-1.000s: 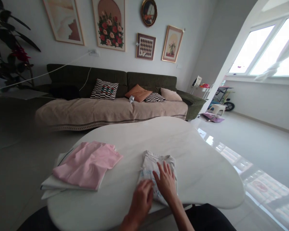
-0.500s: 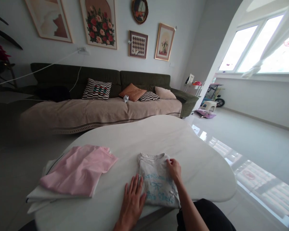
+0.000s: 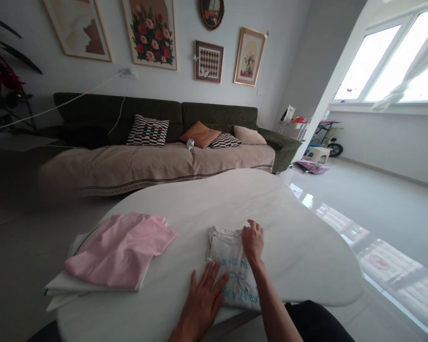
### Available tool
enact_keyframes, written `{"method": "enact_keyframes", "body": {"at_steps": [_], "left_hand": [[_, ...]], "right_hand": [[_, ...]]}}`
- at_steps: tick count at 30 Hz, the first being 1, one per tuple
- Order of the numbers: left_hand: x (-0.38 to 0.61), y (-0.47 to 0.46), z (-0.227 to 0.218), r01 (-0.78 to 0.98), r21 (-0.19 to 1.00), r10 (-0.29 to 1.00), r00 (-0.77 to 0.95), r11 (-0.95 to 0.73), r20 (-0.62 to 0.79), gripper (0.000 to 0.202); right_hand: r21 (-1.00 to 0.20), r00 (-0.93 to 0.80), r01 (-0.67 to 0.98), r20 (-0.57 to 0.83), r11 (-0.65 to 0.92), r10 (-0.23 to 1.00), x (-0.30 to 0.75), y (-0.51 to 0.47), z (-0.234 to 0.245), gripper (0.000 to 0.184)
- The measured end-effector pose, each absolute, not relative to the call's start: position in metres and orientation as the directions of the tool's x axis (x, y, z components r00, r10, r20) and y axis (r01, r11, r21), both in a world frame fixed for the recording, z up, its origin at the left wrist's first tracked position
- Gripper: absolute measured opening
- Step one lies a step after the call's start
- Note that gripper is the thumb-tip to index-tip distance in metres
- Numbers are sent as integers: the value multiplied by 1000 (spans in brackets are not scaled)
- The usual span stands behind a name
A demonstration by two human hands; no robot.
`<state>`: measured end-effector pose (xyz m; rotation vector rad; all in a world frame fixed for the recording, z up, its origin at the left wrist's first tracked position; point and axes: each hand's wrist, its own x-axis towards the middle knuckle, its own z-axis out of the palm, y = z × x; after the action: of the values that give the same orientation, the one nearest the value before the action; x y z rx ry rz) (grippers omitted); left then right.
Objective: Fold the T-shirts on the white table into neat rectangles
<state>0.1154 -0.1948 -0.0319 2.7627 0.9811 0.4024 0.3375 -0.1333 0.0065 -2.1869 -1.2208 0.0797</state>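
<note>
A folded light grey T-shirt (image 3: 231,247) with blue lettering and a bow print lies on the white table, its collar pointing away from me. My left hand (image 3: 203,297) rests flat with spread fingers, its fingertips over the shirt's left edge. At the right end of the collar is my right hand (image 3: 253,241), fingers slightly bent and a little apart, with nothing visibly gripped. My right forearm covers part of the shirt's right side.
On the table's left (image 3: 185,199) lies a pink cloth (image 3: 121,249) on top of white folded fabric (image 3: 92,284). Beyond the table stands a dark green sofa (image 3: 217,114) with a beige cover and several cushions. A white stool (image 3: 317,154) is at the far right.
My right hand has moved from the shirt's upper right side up to the collar corner, its fingers loosening. My left hand has shifted slightly right, farther onto the shirt. The view has turned slightly.
</note>
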Motion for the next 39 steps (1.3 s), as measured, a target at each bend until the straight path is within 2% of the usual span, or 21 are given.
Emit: {"method": "enact_keyframes", "body": {"at_steps": [4, 7, 12, 17, 24, 29, 32, 34, 36, 39], "left_hand": [[116, -195, -30, 587, 272, 638, 752, -762, 163, 50], [114, -195, -29, 584, 270, 636, 749, -765, 184, 50], [113, -195, -28, 571, 274, 627, 753, -774, 200, 50], [115, -197, -26, 571, 292, 636, 737, -767, 229, 49], [114, -196, -26, 570, 308, 637, 745, -762, 198, 50], [112, -192, -34, 574, 272, 630, 747, -772, 213, 51], [113, -190, -37, 575, 268, 631, 741, -773, 230, 51], [114, -190, -38, 583, 280, 643, 731, -763, 228, 50], [114, -192, -38, 586, 300, 653, 722, -753, 229, 48], [111, -194, -38, 566, 373, 666, 704, -735, 246, 45]], "right_hand": [[-538, 228, 838, 193, -92, 954, 301, -90, 10, 27], [-541, 119, 841, 131, -29, 984, 285, -68, 6, 26], [-556, 124, 829, 70, -64, 990, 291, -58, 9, 13], [-575, 189, 806, 25, -140, 982, 305, -57, 15, 26], [-513, 321, 825, 77, -239, 944, 284, -50, 10, 24], [-459, 289, 872, 201, -170, 936, 269, -70, 19, 36], [-370, 252, 918, 273, -140, 928, 271, -102, 11, 42], [-295, 200, 947, 236, -126, 951, 273, -124, -2, 45], [-272, 145, 957, 150, -100, 978, 274, -139, -16, 50], [-372, 86, 927, 110, -39, 990, 286, -147, -24, 53]]}}
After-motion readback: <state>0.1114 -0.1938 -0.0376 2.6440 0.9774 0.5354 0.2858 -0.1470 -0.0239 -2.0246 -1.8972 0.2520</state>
